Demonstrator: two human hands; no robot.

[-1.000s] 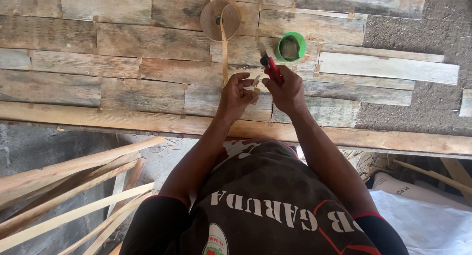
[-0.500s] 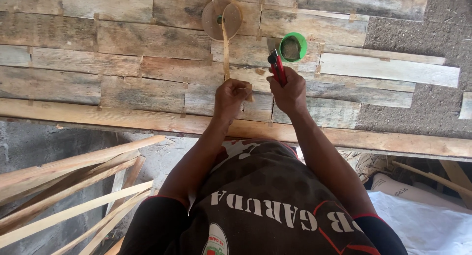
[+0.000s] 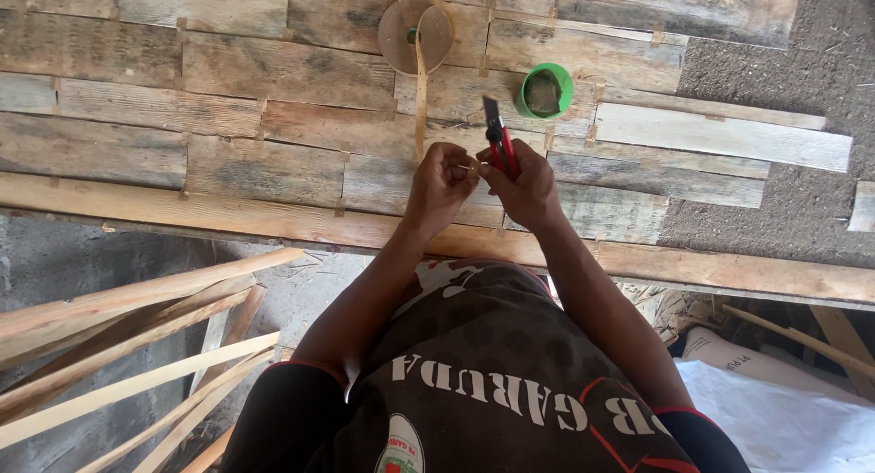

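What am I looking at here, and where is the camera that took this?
There is no machine here: a person works with two bare hands, and the single camera sits on that person's head, looking down. That is why you see their dark shirt at the bottom and both arms reaching away from you.

The surface is a rough wooden plank bench. On it lie a roll of brown tape, with a strip of tape pulled out toward the hands, and a small green roll.

The right hand grips a red-handled cutter, blade pointing away. The left hand pinches something small at the end of the strip; I cannot tell what it is. Long wooden slats lean at lower left.
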